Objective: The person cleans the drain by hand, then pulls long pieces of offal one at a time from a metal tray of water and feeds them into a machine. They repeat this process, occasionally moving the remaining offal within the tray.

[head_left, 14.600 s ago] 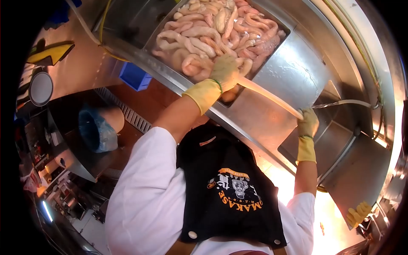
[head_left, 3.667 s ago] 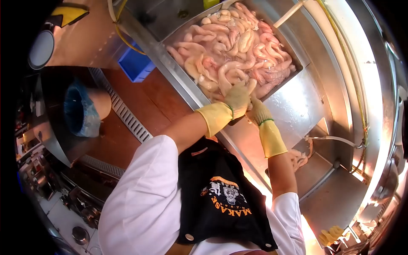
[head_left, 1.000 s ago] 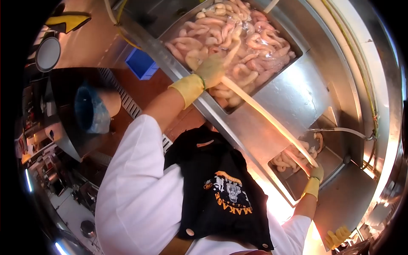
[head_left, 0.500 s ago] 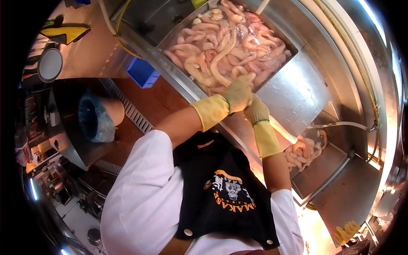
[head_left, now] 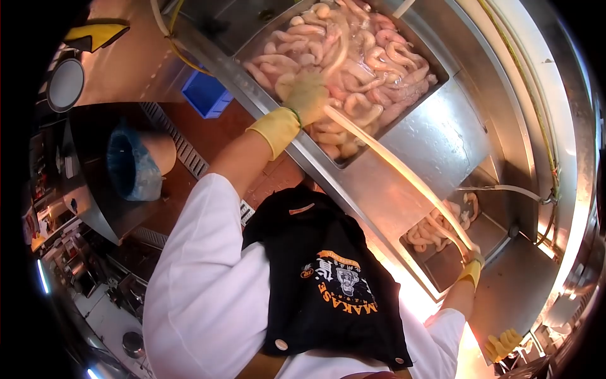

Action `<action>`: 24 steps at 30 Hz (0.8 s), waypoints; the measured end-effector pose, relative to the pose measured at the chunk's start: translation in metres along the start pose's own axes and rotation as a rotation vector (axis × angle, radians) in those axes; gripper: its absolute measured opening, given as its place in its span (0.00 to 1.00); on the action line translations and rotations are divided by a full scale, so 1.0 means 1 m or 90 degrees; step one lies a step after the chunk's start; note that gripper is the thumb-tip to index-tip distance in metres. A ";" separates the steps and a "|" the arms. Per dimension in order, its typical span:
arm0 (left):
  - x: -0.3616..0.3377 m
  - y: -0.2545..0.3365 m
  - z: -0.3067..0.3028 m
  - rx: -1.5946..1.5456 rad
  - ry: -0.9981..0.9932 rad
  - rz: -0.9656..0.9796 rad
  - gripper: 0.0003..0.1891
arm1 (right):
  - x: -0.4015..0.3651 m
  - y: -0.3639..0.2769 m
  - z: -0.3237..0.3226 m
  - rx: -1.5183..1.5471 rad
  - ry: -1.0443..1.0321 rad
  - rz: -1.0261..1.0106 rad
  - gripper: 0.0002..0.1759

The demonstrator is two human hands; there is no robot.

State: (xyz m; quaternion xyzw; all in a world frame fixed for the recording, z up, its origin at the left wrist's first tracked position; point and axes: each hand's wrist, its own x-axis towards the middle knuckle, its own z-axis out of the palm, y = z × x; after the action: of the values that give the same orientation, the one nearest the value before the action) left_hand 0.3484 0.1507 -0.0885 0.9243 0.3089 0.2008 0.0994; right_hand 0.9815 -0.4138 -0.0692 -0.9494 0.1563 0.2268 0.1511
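Observation:
A long pale intestine (head_left: 401, 165) is stretched taut across the steel counter between my two gloved hands. My left hand (head_left: 307, 98), in a yellow rubber glove, is closed around its upper end at the near edge of a sink full of wet intestines (head_left: 360, 63). At the other end my right hand (head_left: 472, 259), gloved too, grips it beside a smaller sink (head_left: 451, 265). A pile of intestines (head_left: 424, 234) lies in that smaller sink, and a strand runs from it up to my right hand. The fingertips of my left hand are partly hidden.
A white hose (head_left: 505, 187) reaches over the smaller sink. A yellow glove (head_left: 503, 344) lies at the lower right. On the left are a blue crate (head_left: 207, 95), a bin lined with a blue bag (head_left: 134, 167) and a floor drain grate (head_left: 173, 136).
My hands were together at the large sink's edge. My right hand has moved down and right to the smaller sink, my left hand a little left, with the intestine now stretched between them.

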 end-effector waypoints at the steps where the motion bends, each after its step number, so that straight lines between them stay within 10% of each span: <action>1: 0.001 0.006 0.007 -0.002 0.000 0.003 0.05 | -0.023 -0.009 0.015 0.022 0.034 -0.101 0.32; 3: 0.005 0.020 0.018 0.041 -0.001 0.095 0.08 | -0.159 -0.087 0.049 -0.077 -0.022 -0.492 0.33; 7: 0.015 0.079 0.027 -0.050 -0.030 0.037 0.18 | -0.342 -0.162 0.199 -0.091 -0.364 -0.684 0.32; 8: 0.024 0.093 0.015 -0.094 -0.051 0.052 0.26 | -0.380 -0.171 0.231 -0.050 -0.342 -1.025 0.35; 10: 0.031 0.108 0.008 -0.135 -0.074 0.066 0.34 | -0.458 -0.191 0.264 -0.208 -0.391 -0.785 0.29; 14: 0.021 0.107 -0.014 -0.165 0.003 0.117 0.30 | -0.414 -0.196 0.253 -0.324 -0.349 -0.703 0.20; 22: -0.010 0.033 0.033 -0.032 0.021 0.018 0.10 | -0.105 -0.043 0.078 -0.282 -0.083 -0.587 0.16; 23: -0.007 0.039 0.026 -0.031 0.018 0.013 0.10 | -0.081 -0.021 0.044 -0.283 -0.072 -0.508 0.17; 24: 0.003 0.046 0.012 -0.036 0.002 0.031 0.09 | -0.173 -0.064 0.016 0.003 -0.121 -0.070 0.17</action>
State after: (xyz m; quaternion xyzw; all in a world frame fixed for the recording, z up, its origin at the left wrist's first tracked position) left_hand 0.3802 0.1159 -0.0846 0.9281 0.2804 0.2135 0.1201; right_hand 0.8520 -0.3108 0.0132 -0.9303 0.0895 0.3069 0.1798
